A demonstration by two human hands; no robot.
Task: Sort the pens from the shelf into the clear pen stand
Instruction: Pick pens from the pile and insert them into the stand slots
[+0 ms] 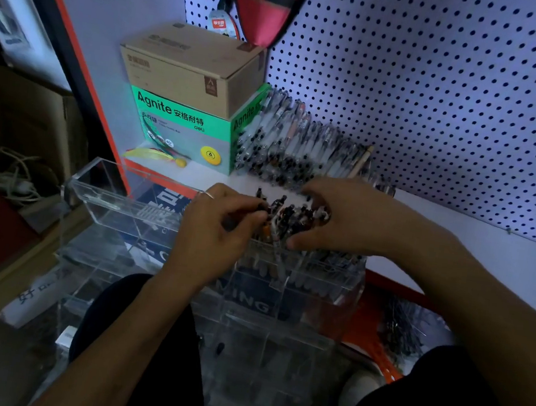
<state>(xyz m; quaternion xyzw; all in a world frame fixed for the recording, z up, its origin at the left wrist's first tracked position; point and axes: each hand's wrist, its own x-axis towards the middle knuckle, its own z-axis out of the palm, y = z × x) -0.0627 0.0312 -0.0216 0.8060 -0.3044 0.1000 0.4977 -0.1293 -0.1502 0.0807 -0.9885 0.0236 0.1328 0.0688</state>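
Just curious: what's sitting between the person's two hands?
In the head view, a bundle of dark-capped pens stands between the left hand and right hand, in the clear pen stand.

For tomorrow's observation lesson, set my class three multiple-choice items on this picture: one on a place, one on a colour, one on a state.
1. Where does the plain brown cardboard box sit?
A. on top of the green printed box
B. inside the clear acrylic pen stand
C. on the person's lap

2. What colour is the perforated pegboard back wall?
A. white with dark holes
B. solid orange
C. green

3. What is the left hand doing?
A. lying flat and open on the white shelf
B. pinching a pen over the stand
C. gripping the brown box

Answers: 1 A, the brown box rests directly on the green one. 2 A, dark dots cover a white panel. 3 B, the thumb and fingers close on a pen beside the right hand.
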